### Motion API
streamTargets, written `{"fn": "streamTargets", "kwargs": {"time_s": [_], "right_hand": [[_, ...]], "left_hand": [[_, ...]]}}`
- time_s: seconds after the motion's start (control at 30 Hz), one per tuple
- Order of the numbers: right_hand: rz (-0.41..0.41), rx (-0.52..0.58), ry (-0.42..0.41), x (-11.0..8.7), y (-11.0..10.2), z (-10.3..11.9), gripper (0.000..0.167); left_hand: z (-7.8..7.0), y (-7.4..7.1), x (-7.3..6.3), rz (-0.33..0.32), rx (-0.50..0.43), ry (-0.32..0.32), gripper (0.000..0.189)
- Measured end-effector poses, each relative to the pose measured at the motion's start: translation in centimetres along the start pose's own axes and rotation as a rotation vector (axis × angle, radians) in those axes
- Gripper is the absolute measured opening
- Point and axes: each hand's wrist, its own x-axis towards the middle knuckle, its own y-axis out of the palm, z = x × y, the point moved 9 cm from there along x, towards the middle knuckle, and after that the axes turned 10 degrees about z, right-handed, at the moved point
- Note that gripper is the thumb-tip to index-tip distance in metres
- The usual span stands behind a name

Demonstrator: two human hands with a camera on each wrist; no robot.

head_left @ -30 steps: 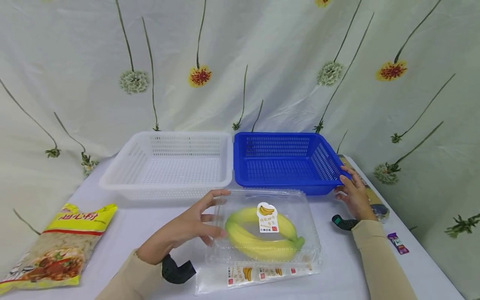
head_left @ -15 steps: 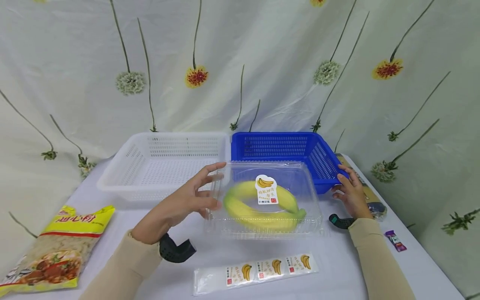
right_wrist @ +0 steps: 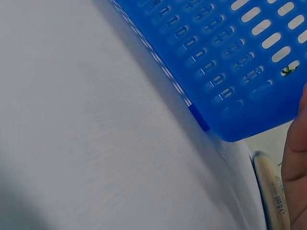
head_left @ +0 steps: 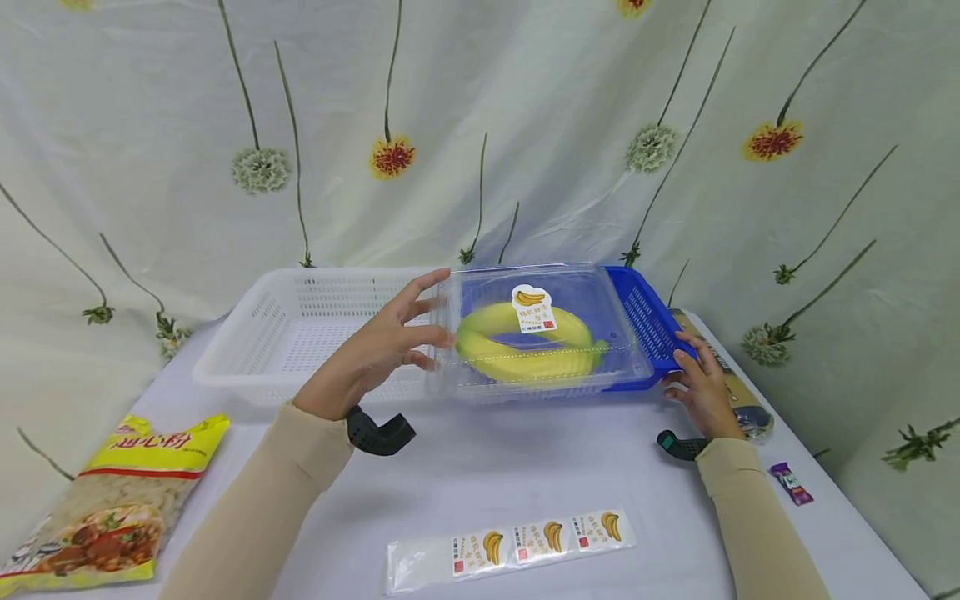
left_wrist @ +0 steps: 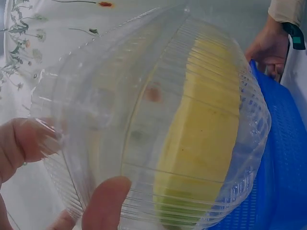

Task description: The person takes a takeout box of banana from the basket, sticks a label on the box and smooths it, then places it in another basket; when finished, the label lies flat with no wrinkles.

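My left hand (head_left: 384, 348) grips the left end of a clear plastic clamshell box (head_left: 480, 287), which holds yellow bananas (head_left: 525, 364) with green tips. A white banana sticker (head_left: 535, 308) is on its lid. In the head view the box overlaps the blue basket (head_left: 647, 321), hiding most of it. The left wrist view has the thumb (left_wrist: 106, 203) on the near side of the ribbed box. At the basket's front right corner, my right hand (head_left: 705, 390) holds the rim. In the right wrist view part of that hand (right_wrist: 295, 163) shows beside the basket wall.
A white basket (head_left: 247, 367) stands left of the blue one. A strip of banana stickers (head_left: 517, 550) lies in front. On the left is a yellow-topped food bag (head_left: 112, 508); on the right, a long packet (head_left: 750, 408) and a small purple wrapper (head_left: 791, 483).
My left hand has lifted the banana box up and away from over the sticker strip, to in front of the blue basket's opening. The right hand has stayed at the basket's corner.
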Motion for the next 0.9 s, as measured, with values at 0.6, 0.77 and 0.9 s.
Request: {"fn": "streamTargets", "kwargs": {"time_s": [0.6, 0.77, 0.9], "right_hand": [[-0.022, -0.056, 0.006, 0.3, -0.2, -0.1, 0.025], [-0.031, -0.06, 0.006, 0.1, -0.2, -0.1, 0.024], [-0.017, -0.055, -0.011, 0.2, 0.0, -0.1, 0.023]], "left_hand": [[0.6, -0.8, 5.5, -0.155, -0.124, -0.001, 0.091], [1.8, -0.5, 7.5, -0.214, -0.186, -0.012, 0.087], [2.8, -0.2, 8.7, -0.25, -0.217, -0.024, 0.085]]}}
